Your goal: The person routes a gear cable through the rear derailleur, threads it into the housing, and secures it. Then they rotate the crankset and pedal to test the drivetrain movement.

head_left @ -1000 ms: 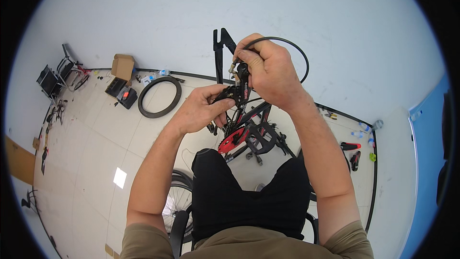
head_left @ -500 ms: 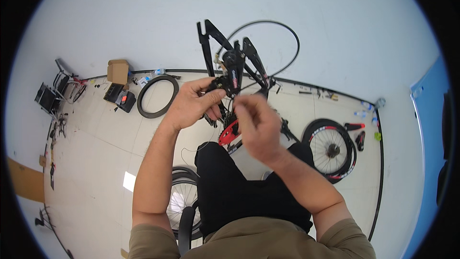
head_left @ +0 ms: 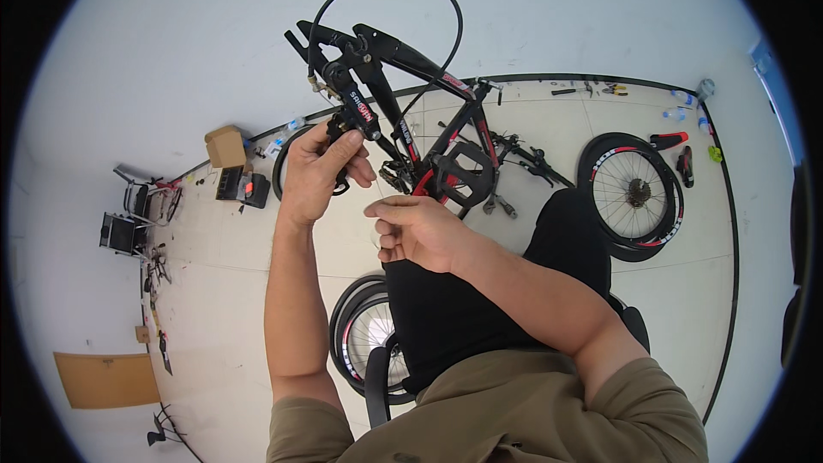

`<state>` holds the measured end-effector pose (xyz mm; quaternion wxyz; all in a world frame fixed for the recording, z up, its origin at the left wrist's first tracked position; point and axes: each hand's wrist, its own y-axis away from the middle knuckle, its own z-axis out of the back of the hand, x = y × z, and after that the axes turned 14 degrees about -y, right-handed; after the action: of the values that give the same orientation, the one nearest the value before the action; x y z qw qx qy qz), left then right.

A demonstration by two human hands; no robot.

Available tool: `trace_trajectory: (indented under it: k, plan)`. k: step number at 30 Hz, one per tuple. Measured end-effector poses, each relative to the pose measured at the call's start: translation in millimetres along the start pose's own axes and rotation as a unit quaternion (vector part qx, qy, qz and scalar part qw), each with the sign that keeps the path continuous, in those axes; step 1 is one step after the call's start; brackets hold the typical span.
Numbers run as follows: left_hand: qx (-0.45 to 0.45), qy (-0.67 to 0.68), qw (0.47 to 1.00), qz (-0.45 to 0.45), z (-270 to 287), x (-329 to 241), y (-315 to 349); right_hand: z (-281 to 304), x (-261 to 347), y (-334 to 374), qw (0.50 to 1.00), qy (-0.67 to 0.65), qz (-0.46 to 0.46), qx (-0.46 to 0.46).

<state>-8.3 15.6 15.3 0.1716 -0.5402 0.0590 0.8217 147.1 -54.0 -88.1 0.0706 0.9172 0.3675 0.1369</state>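
Observation:
A black bicycle frame with red markings [head_left: 441, 77] stands in front of me, its rear end toward the upper left. My left hand [head_left: 315, 167] is closed around the lower part of a black rear derailleur [head_left: 350, 101] at that end. From the derailleur a black cable housing [head_left: 460, 17] loops up and over to the frame. Below and to the right of it my right hand [head_left: 420, 230] is apart from the bicycle, thumb and fingers pinched together. Whatever thin thing it may hold cannot be made out. A black pedal [head_left: 465, 173] sits beside a red chainring [head_left: 424, 186].
A wheel with a cassette [head_left: 639, 193] lies on the floor at right, and another wheel [head_left: 345, 334] at lower left by a chair armrest [head_left: 375, 386]. Pliers [head_left: 614, 89] lie along the far wall. An open cardboard box [head_left: 225, 147] stands at left.
My view has turned, so the frame now shows farther left and more from the side. My right hand has drawn away from the derailleur, down toward my lap; the left still holds it.

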Motion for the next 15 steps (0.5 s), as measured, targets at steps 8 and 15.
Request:
trace_trajectory:
  k: [8, 15]
  plan:
    - [-0.021, 0.013, 1.000, 0.001, -0.9, 5.1, 1.3, 13.9, -0.3, 10.6, 0.991, 0.025, 0.110, -0.068]
    - [-0.062, -0.010, 0.998, 0.022, 5.3, -1.2, -2.0, 25.6, -10.9, 12.8, 0.954, 0.088, 0.274, -0.081]
